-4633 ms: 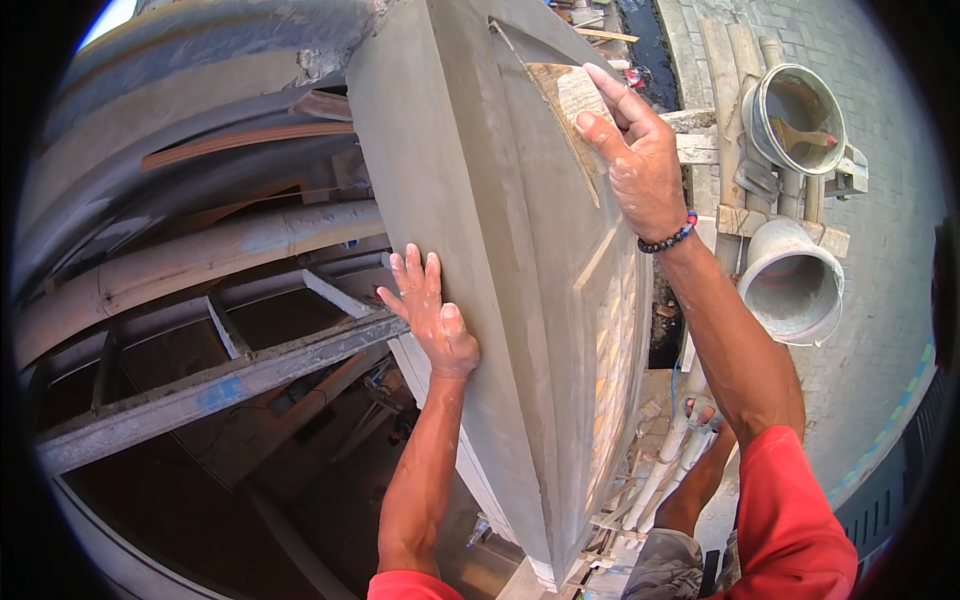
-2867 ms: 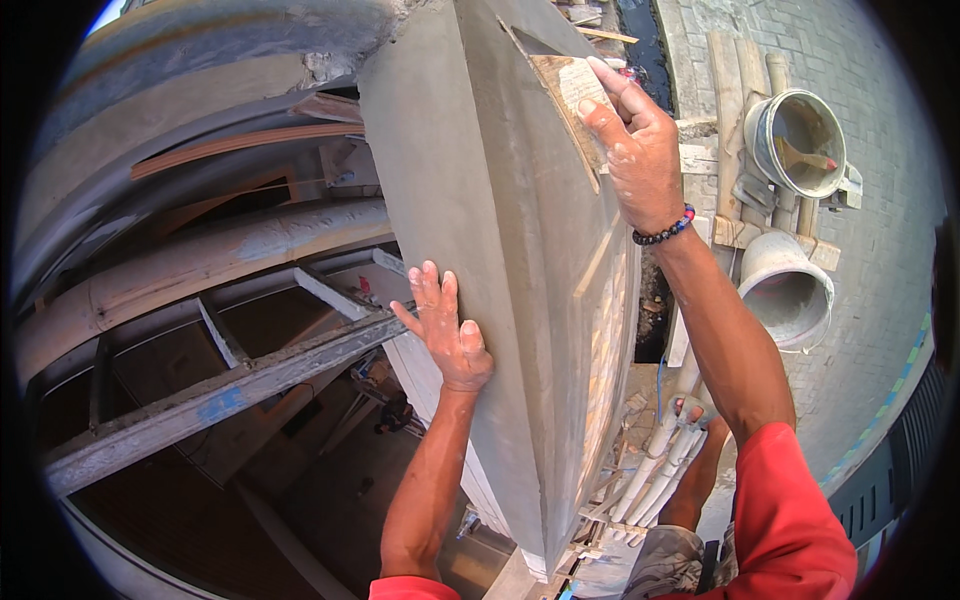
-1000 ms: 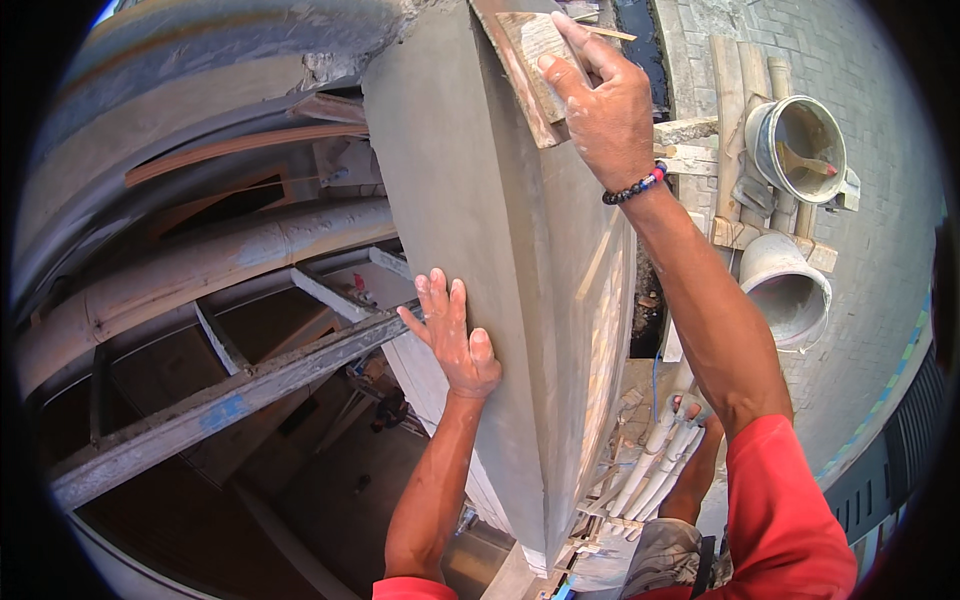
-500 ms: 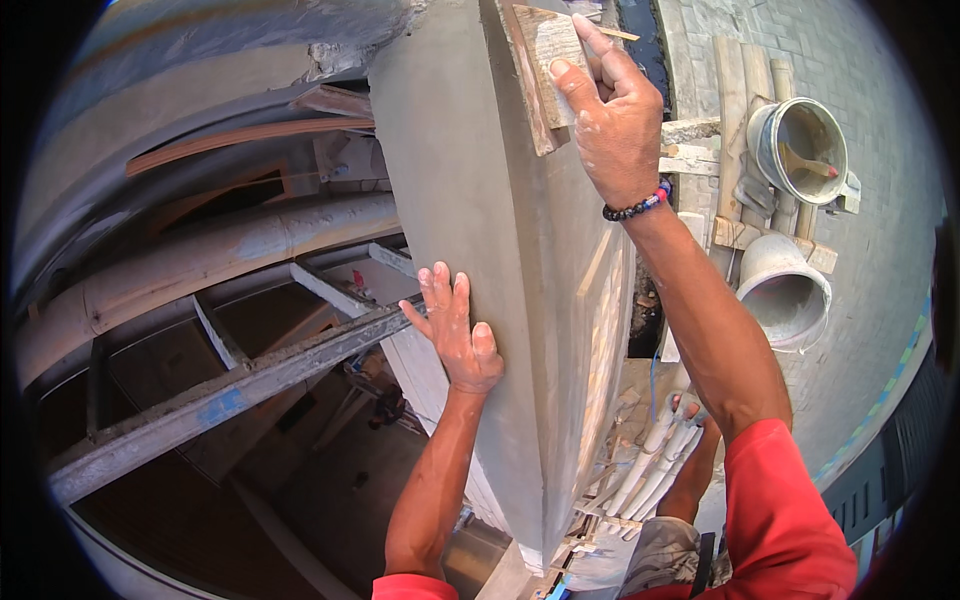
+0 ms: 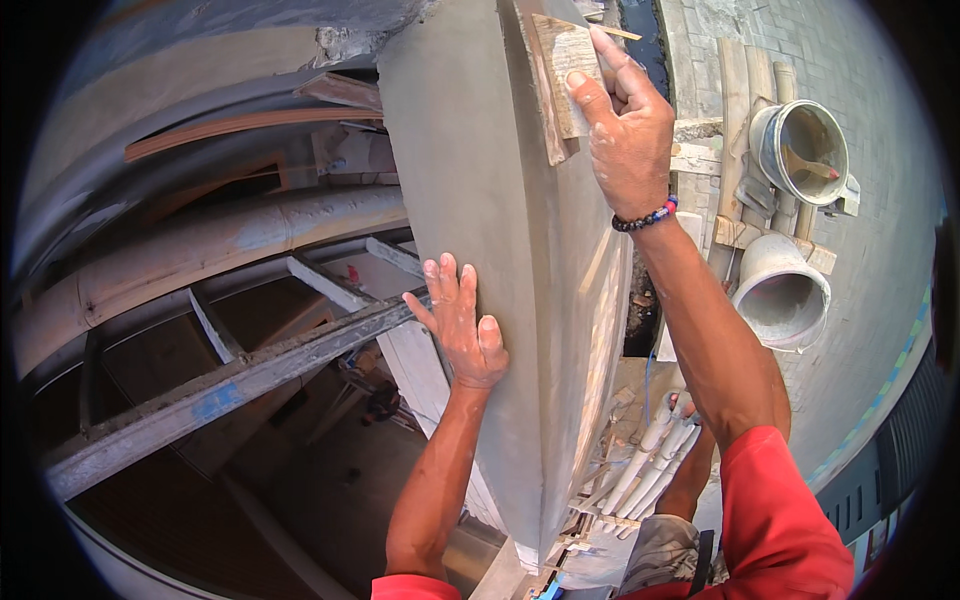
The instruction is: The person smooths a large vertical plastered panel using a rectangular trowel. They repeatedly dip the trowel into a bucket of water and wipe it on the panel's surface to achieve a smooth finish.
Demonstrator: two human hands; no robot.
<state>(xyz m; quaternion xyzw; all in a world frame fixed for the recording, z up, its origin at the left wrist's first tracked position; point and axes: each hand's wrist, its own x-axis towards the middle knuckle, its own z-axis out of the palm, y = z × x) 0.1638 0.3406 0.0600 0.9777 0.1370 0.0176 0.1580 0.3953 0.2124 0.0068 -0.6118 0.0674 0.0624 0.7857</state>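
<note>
A smooth grey plastered wall (image 5: 455, 150) runs from the top of the view down toward me, with a sharp long corner along it. My left hand (image 5: 462, 325) rests against its left part, fingers spread and nothing in them. At the far end, my right hand (image 5: 635, 150) grips a wooden plastering float (image 5: 563, 80) by its block handle. The float's board lies along the wall's right face, close to the corner. A beaded bracelet (image 5: 645, 215) circles my right wrist. Some fingers of the right hand are hidden behind the handle.
Two buckets, one with a brush (image 5: 808, 163) in it, stand at right near wooden planks (image 5: 733, 130). Bamboo poles (image 5: 655, 465) rise beside my legs. On the left, a metal frame (image 5: 250, 380) crosses a deep drop to a floor far below. A dark gutter (image 5: 645, 45) runs beyond the wall.
My right hand and the float have moved slightly nearer and to the right in view. My left hand stays on the wall, and the view has shifted a little.
</note>
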